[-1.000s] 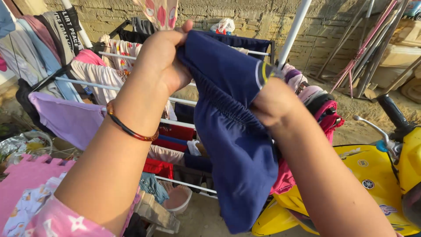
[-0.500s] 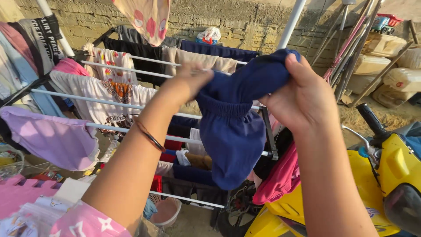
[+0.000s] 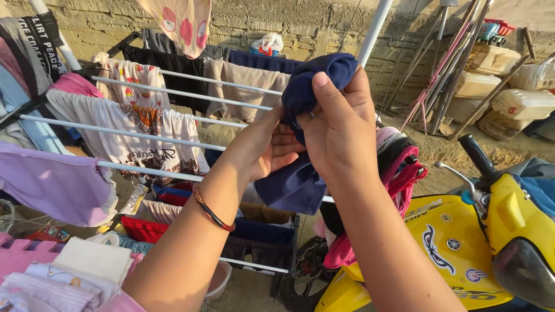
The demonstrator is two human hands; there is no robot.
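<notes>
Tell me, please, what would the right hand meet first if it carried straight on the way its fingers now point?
The right hand points up and away; past the navy garment it grips, it would probably meet the white pole first, though depth is hard to judge.

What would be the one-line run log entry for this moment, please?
left hand: holds navy garment | right hand: grips its bunched top | behind: drying rack | right: yellow ride-on toy
</notes>
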